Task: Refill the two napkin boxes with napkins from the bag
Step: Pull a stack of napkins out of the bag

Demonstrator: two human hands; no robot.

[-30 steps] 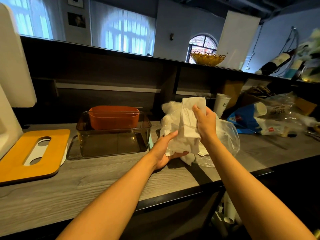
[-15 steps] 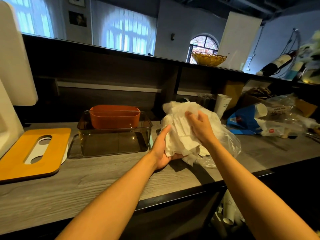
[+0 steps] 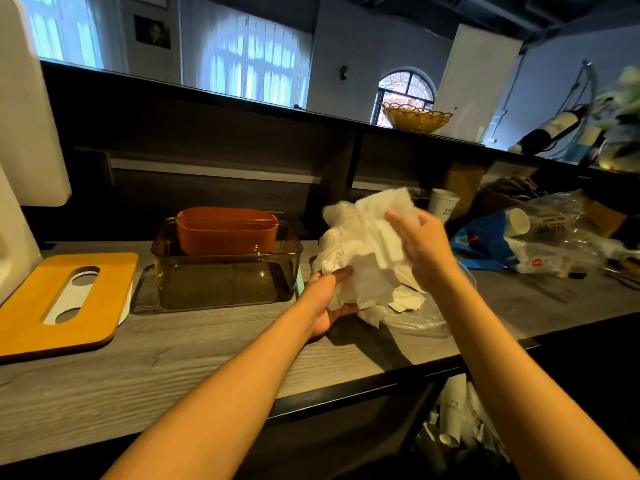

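On the grey wood-grain counter (image 3: 214, 355), right of centre, a clear plastic bag (image 3: 420, 318) lies crumpled with a loose heap of white napkins (image 3: 363, 258) rising out of it; the left hand (image 3: 327, 299) cups the heap from below and the near side, its thumb curled onto the paper and its fingers hidden underneath; the right hand (image 3: 420, 247) lies against the far upper side of the heap, fingers bent over a napkin that stands up above the rest, though whether they actually pinch it cannot be told through the blur; just left of the heap stands a smoky transparent napkin box (image 3: 225, 271), open at the top, with an orange box (image 3: 227, 230) seated in its rear part; further left an orange lid (image 3: 65, 303) with an oval slot lies flat on the counter; a white paper cup (image 3: 445, 204) and a blue package (image 3: 485, 242) sit behind and to the right.
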